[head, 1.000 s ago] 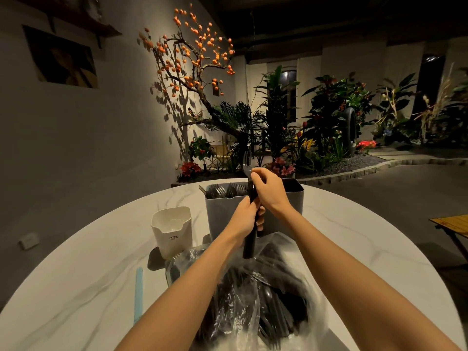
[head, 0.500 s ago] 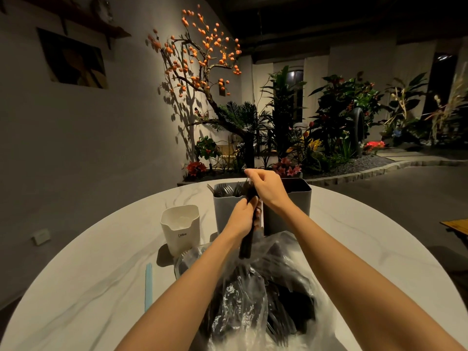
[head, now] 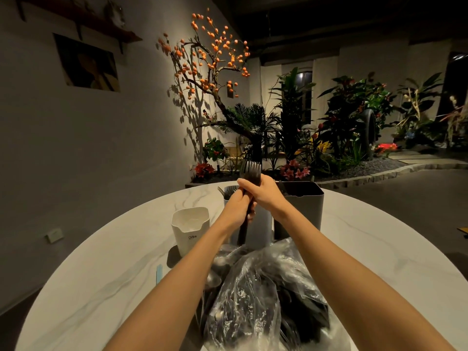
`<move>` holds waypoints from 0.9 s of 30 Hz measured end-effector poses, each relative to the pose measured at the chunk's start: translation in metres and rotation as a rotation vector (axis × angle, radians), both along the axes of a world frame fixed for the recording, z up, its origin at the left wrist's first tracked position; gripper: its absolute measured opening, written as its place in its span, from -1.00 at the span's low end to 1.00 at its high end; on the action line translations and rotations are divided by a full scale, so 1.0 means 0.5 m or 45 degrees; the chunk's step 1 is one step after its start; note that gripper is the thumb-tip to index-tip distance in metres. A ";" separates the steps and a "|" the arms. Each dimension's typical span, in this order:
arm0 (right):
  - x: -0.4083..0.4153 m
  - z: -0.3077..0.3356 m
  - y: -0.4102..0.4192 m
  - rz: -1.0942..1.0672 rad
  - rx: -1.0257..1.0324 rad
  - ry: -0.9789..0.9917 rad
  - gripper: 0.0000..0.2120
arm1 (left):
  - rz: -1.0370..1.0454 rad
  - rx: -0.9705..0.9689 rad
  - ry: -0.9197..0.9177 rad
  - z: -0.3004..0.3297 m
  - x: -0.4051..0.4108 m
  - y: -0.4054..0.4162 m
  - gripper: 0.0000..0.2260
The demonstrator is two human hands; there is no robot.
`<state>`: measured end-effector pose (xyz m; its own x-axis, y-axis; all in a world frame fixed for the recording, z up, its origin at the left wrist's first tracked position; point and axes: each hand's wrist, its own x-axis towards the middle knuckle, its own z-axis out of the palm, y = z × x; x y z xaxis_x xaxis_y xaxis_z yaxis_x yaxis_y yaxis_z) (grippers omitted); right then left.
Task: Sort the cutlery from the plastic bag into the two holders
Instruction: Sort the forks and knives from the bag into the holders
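Both my hands, left hand (head: 236, 206) and right hand (head: 263, 192), grasp black forks (head: 250, 173); next, drop them into the left holder (head: 260, 231).

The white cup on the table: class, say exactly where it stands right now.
In the head view the white cup stands upright on the table, left of the light grey holder and beyond the plastic bag, clear of both hands.

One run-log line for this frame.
both hands grip black plastic forks | left hand | right hand | above grey holder
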<state>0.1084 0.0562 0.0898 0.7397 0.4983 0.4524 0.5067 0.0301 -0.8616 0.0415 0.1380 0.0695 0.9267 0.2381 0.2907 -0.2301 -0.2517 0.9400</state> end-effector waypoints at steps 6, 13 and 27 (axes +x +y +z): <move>0.005 0.002 0.007 -0.056 0.268 0.161 -0.92 | -0.127 0.147 0.118 -0.009 -0.012 0.014 -0.80; 0.005 0.008 -0.008 0.297 0.020 0.453 -0.85 | -0.084 0.164 0.130 -0.007 -0.013 0.020 -0.71; 0.050 0.004 0.043 -0.662 0.433 0.082 -0.52 | 0.822 0.408 -0.221 -0.021 0.032 0.060 -0.77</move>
